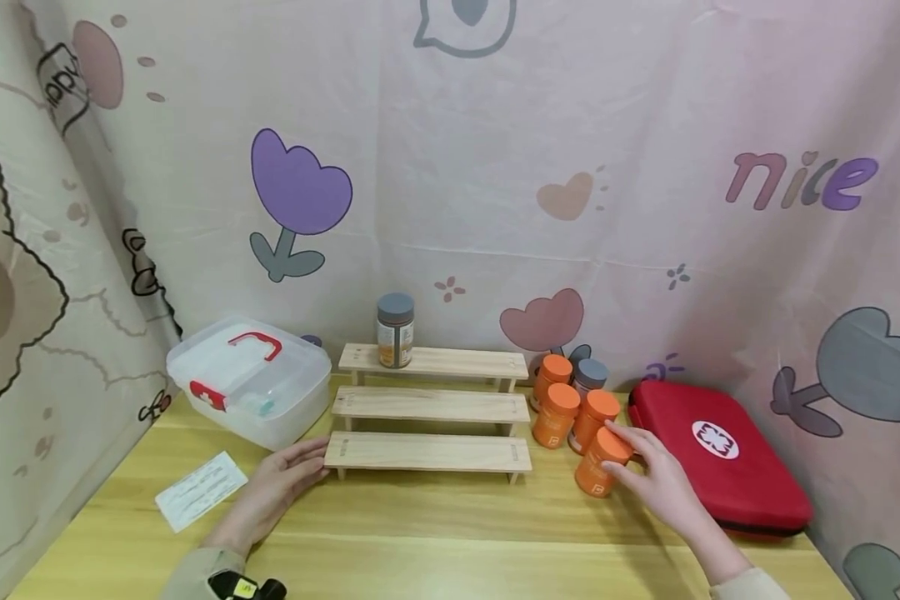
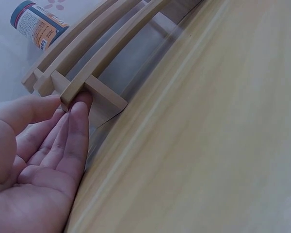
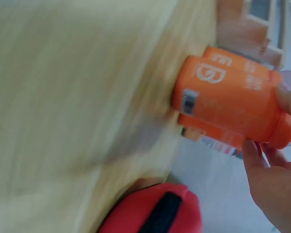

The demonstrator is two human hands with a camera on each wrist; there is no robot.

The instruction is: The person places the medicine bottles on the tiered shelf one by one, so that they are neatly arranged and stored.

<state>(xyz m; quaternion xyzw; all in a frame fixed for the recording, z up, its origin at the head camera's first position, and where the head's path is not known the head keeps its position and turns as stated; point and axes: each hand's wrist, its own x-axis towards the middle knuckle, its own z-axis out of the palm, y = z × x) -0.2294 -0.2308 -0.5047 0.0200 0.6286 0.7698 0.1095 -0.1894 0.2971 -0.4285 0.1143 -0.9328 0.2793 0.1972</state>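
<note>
My right hand (image 1: 656,475) holds an orange pill bottle (image 1: 596,473) by its lid, with the thumb on one side and fingers on the other. In the right wrist view this bottle (image 3: 228,99) overlaps other orange bottles behind it. Beside it in the head view stand several more orange bottles (image 1: 557,417) and one grey-lidded bottle (image 1: 590,375). My left hand (image 1: 277,492) is at the left end of a three-step wooden rack (image 1: 427,452); in the left wrist view, thumb and fingers pinch the front step's corner. Another grey-lidded bottle (image 1: 395,332) stands upright on the top step, toward the left.
A clear plastic first-aid box (image 1: 292,408) with a red handle is at the left, behind a printed paper slip (image 1: 201,492). To the right lies a red first-aid case (image 1: 750,483). A patterned curtain (image 1: 450,167) hangs behind the wooden table (image 1: 390,542).
</note>
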